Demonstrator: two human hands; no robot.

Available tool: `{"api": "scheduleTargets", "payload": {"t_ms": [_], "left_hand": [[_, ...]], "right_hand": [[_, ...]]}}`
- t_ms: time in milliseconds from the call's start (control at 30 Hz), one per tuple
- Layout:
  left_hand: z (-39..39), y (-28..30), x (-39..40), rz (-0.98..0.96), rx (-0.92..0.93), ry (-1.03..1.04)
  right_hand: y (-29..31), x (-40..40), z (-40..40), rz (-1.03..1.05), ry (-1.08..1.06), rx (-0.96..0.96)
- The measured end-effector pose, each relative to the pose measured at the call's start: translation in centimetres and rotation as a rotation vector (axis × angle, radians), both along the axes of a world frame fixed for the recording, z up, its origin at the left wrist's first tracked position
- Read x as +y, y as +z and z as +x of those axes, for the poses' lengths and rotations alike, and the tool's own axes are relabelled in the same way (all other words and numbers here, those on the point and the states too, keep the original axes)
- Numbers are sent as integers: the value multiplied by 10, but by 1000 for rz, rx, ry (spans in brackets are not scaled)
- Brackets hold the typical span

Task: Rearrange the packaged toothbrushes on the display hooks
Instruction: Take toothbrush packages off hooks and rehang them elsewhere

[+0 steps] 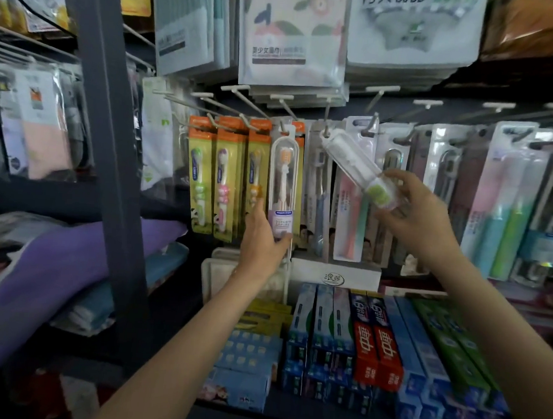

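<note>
Left hand [262,240] grips the bottom of an upright clear toothbrush pack [282,184] hanging on a hook [281,121] beside the orange-topped packs [225,174]. Right hand [415,216] pinches the green end of a second clear pack [354,165], tilted, its top at the next hook [326,128]. Toothpaste boxes [373,349] lie on the shelf below.

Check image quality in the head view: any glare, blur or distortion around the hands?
Head view: wide-angle bending curves the grey upright and shelf edges; window glare washes out the clear packs at right; the tilted toothbrush pack in the right hand is slightly soft; left hand and its upright pack read sharper; lower corners are dim.
</note>
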State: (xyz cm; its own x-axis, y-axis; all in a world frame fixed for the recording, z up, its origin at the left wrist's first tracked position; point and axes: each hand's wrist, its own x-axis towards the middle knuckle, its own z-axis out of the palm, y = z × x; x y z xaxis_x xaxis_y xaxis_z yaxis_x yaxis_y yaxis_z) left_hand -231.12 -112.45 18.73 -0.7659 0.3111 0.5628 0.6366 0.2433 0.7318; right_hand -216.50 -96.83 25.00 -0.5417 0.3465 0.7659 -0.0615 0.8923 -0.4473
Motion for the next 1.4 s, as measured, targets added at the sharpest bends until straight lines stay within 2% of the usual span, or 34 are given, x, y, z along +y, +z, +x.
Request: {"api": "scheduleTargets", "payload": {"t_ms": [167,433,567,667,733,833,900,967,1067,1233,1400], "left_hand": [[-2,1,2,-20,13,25],[-16,1,-24,-66,115,92],[-16,4,-29,-62,72,61],[-9,1,-28,28,188,143],[2,6,-27,119,260,108],[12,21,-20,96,104,-123],[11,27,-16,42,50,-161],[6,29,-16,-12,74,-146],[0,33,-21,-42,90,-136],[-5,36,-31,-64,152,-112],[-7,39,-36,-95,219,-64]], "right_hand": [[2,12,-3,103,-34,-10],[-21,-12,-15,-88,63,-89],[-47,-47,-38,-248,209,-110],[-60,-63,-55,-267,220,-57],[-63,-67,-61,-236,215,-48],[-67,-64,-64,-93,242,-66],[-69,-56,-63,14,255,-100],[-70,-45,-61,66,202,-54],[-62,-33,-59,-47,31,40],[-51,-39,-80,5,-141,-62],[-44,-45,-95,-146,-109,-59]]}}
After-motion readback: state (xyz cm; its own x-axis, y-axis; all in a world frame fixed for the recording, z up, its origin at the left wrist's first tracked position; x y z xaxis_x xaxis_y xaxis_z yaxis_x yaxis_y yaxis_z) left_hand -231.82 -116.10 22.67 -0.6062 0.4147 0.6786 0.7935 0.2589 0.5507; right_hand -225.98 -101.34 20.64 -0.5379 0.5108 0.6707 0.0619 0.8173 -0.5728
